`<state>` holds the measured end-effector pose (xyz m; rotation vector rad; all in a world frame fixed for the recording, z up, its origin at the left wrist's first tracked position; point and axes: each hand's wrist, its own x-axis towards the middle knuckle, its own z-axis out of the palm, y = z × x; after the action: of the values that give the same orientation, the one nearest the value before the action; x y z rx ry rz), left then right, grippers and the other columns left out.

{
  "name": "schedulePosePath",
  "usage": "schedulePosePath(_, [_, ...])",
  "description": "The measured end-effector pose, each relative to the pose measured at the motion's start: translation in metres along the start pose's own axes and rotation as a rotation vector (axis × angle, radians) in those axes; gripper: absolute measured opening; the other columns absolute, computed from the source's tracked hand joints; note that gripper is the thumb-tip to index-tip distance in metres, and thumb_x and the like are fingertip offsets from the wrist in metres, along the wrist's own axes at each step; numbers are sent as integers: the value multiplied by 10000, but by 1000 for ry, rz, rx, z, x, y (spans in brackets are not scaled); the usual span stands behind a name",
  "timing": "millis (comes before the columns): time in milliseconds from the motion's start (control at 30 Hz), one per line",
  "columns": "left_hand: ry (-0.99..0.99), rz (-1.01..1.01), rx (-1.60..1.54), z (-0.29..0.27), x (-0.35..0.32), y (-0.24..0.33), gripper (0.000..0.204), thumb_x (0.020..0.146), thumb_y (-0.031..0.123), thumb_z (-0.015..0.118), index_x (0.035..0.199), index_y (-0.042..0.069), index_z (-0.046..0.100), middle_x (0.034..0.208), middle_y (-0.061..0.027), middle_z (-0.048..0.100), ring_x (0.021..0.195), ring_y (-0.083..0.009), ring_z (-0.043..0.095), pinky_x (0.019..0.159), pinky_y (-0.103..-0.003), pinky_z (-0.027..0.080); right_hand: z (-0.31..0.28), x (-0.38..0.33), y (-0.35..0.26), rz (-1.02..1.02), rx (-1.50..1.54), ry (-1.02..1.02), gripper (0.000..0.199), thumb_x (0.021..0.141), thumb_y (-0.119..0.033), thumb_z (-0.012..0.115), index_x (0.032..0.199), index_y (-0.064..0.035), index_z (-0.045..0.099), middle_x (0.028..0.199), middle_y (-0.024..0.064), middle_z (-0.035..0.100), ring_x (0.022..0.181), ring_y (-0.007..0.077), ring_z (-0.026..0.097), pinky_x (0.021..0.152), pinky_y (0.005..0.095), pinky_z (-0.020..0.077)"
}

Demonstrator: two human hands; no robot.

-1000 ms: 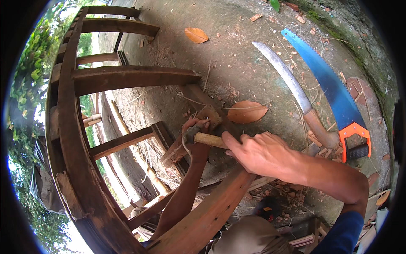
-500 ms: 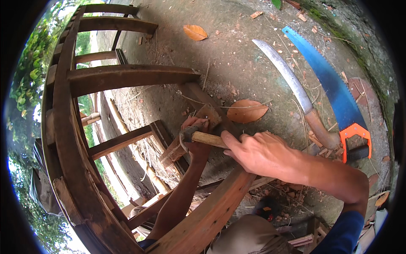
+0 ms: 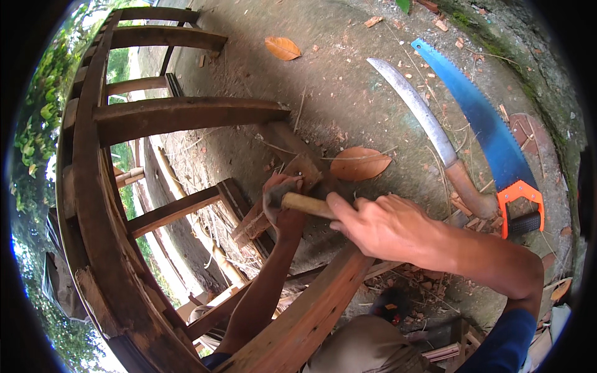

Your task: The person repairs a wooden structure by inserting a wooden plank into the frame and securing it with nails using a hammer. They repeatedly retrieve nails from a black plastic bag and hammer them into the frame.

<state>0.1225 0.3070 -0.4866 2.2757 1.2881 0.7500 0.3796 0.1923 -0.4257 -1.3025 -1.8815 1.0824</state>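
Observation:
My right hand (image 3: 392, 227) is closed round the wooden handle of a hammer (image 3: 308, 205). The hammer's head lies just over my left hand (image 3: 291, 211) and hides part of it. My left hand is closed round a short wooden piece (image 3: 252, 227), which slants across a dark rail of the wooden frame. A small nail head (image 3: 301, 174) shows on that wood beside my left fingertips, a little beyond the hammer head. Close below my right hand runs a thick brown beam (image 3: 305, 311) of the frame.
On the ground to the right lie a curved machete (image 3: 423, 105) and a blue handsaw (image 3: 479, 112) with an orange handle. The slatted wooden frame (image 3: 186, 115) fills the left. Dry leaves (image 3: 360, 163) and wood chips are scattered about. My knee (image 3: 354, 348) is at the bottom.
The hammer head has turned slightly and looks blurred, still close above my left hand. My left hand keeps its hold on the wood. The whole view has shifted a little.

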Motion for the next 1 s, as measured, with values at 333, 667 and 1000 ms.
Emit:
schedulePosePath(333, [20, 116, 51, -1, 4, 8, 203, 807, -51, 791, 984, 43, 760, 1034, -79, 670, 1017, -226, 656, 1087, -484, 472, 5, 1, -4, -19, -28, 102, 449, 1019, -303, 586, 1323, 16, 501, 690, 206, 643, 544, 402, 674, 476, 500, 555])
schedulePosePath(667, [-9, 6, -110, -1, -7, -14, 247, 786, 2, 814, 1018, 41, 740, 1097, -90, 643, 1073, -282, 617, 1065, -487, 465, -11, 14, -14, 53, -98, -96, 489, 903, -71, 545, 1354, 99, 468, 705, 233, 680, 616, 390, 728, 514, 482, 590])
schedulePosePath(1000, [-44, 127, -23, -7, 0, 0, 228, 785, 10, 820, 999, 31, 741, 1092, -95, 631, 1058, -276, 613, 1080, -535, 446, -15, 11, -19, -8, -75, -77, 506, 886, -56, 557, 1342, 139, 457, 675, 217, 676, 582, 364, 724, 473, 456, 586])
